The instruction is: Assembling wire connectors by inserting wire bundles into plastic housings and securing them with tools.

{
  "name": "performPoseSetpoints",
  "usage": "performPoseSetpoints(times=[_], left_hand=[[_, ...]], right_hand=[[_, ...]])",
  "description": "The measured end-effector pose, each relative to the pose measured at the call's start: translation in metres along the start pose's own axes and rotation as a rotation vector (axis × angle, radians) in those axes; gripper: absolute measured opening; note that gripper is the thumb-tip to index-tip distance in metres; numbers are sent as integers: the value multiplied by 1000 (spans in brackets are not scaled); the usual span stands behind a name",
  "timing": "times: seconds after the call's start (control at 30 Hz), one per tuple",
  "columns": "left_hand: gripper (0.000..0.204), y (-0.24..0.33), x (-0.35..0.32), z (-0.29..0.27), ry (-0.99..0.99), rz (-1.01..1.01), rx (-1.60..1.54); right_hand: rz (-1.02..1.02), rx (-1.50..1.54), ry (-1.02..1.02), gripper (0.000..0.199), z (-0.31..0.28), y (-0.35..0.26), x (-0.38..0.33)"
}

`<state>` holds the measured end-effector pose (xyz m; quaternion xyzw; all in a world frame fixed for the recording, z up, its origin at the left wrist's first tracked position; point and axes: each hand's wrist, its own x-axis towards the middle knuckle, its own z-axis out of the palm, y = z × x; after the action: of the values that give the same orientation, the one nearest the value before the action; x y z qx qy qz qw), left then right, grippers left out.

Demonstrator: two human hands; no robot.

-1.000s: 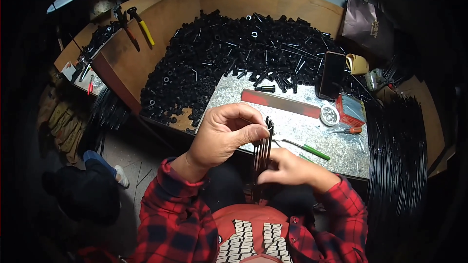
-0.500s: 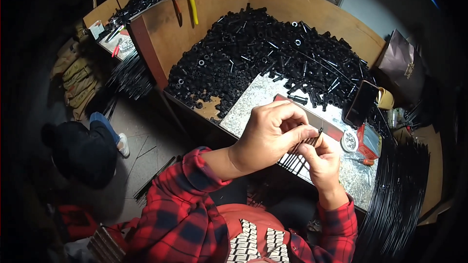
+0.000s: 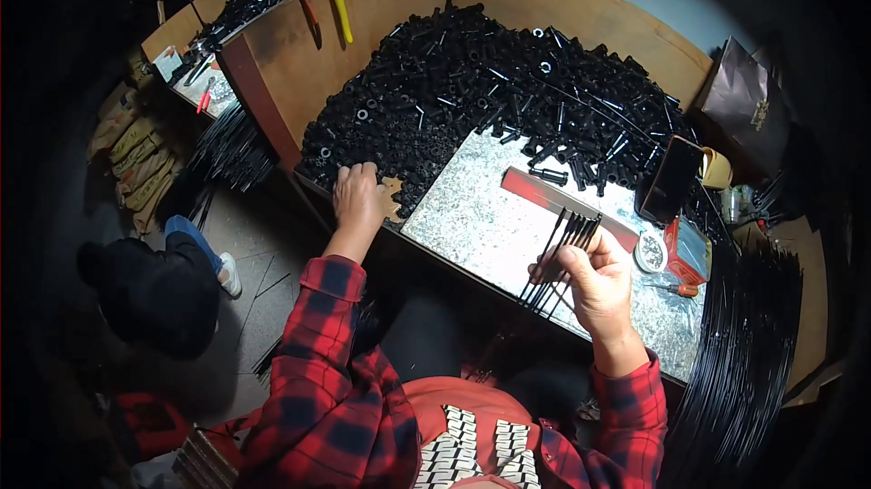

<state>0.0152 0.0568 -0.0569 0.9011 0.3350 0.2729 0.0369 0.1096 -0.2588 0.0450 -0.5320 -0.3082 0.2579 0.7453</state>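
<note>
My right hand [image 3: 599, 280] is closed on a fanned bundle of thin black rods [image 3: 569, 239], pinched between thumb and fingers above the bench's front edge. The rods' upper ends stand close together; their lower ends spread past the edge. To the left, my left hand [image 3: 359, 203] reaches down into small black ring-like parts [image 3: 399, 135] at the near left of the heap. Its fingers are curled together, and the fingertips are hidden, so what they grip cannot be made out. Behind the rods, a long red-and-grey bar [image 3: 567, 203] lies on the speckled bench top [image 3: 463, 208].
A heap of black tubular parts [image 3: 544, 90] fills the bench's back. To the right are a phone [image 3: 671, 180], a small white bowl [image 3: 650, 253], a screwdriver [image 3: 680, 289] and long black rods [image 3: 744, 362]. Pliers [image 3: 340, 8] hang on the partition. Another person [image 3: 154, 289] sits at left.
My left hand has left the rods and moved left, down into the small black parts. My right hand keeps the rods, which now show more openly. The view has shifted slightly.
</note>
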Motion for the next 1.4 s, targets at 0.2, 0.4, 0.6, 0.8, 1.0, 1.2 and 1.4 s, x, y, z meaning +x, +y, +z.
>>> performPoseSetpoints(times=[0.2,0.4,0.6,0.8,1.0,1.2,1.4], left_hand=[[26,14,4,-5,67,16,-401],[23,84,-11,-66,-175,39,-1529],[20,125,-25,-97,-428,135,-2020],[19,140,-29,-106,-523,124,-2064],[24,152,-29,-114,-556,224,-2043],[26,150,-29,-119,-468,307,-1863],[20,153,-30,-122,-496,236,-1891]], right_hand=[[-18,49,37,15,-2,-3,2],[-38,109,-50,20,2,0,2],[-6,163,-66,18,12,2,0],[-49,178,-99,19,11,2,0],[-10,150,-119,19,5,1,1],[3,142,-110,18,10,0,2],[-14,143,-126,15,16,-2,1]])
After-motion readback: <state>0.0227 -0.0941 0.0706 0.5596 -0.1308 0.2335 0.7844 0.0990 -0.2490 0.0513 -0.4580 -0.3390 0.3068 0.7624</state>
